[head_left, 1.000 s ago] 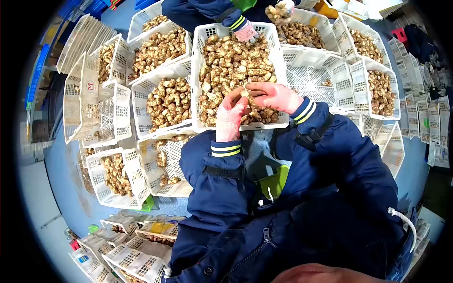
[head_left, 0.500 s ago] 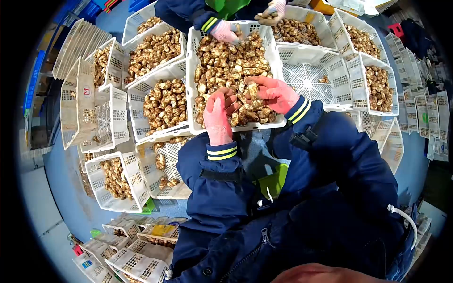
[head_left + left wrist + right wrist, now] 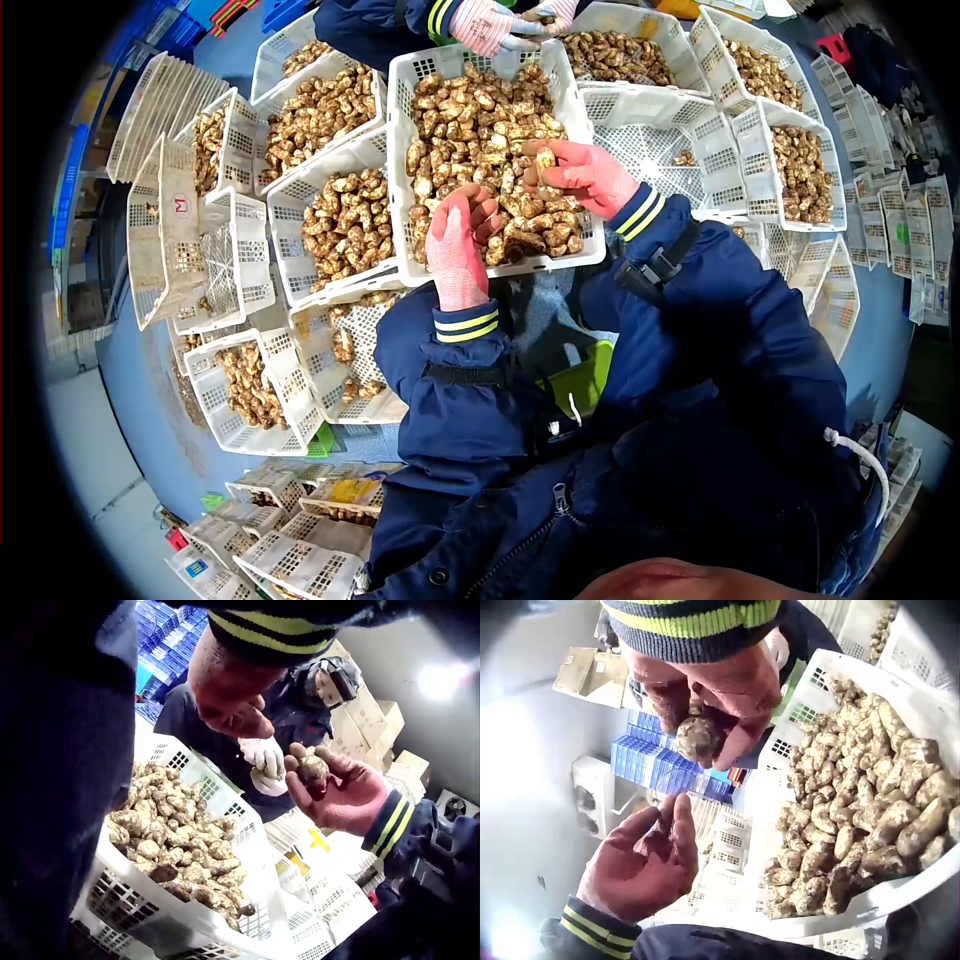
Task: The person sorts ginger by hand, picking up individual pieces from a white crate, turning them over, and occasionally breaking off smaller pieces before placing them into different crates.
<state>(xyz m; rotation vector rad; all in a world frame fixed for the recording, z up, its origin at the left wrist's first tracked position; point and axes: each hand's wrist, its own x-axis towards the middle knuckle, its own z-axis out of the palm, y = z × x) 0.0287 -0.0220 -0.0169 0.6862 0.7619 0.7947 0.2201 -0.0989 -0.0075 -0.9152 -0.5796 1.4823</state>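
In a pink glove, my right hand pinches one stubby, brown-and-cream mushroom-like piece between thumb and fingers, above a heaped white crate. The piece's pale, knobbly end faces the right wrist camera. My left hand, gloved likewise, hovers over the crate's near left part, palm turned inward and fingers loosely bent. Its palm shows bare in the right wrist view. Many similar speckled pieces fill the crate between and beyond my hands.
Across the crate, another person's gloved hands meet at its far edge. White perforated crates with more pieces flank the left. On the right stands a crate with a few small bits inside. A green object lies below, near my lap.
My hands, together around the piece a second ago, have parted; the right keeps it and the left has drawn away leftward. The other person's hand has left the pile and joined its partner.
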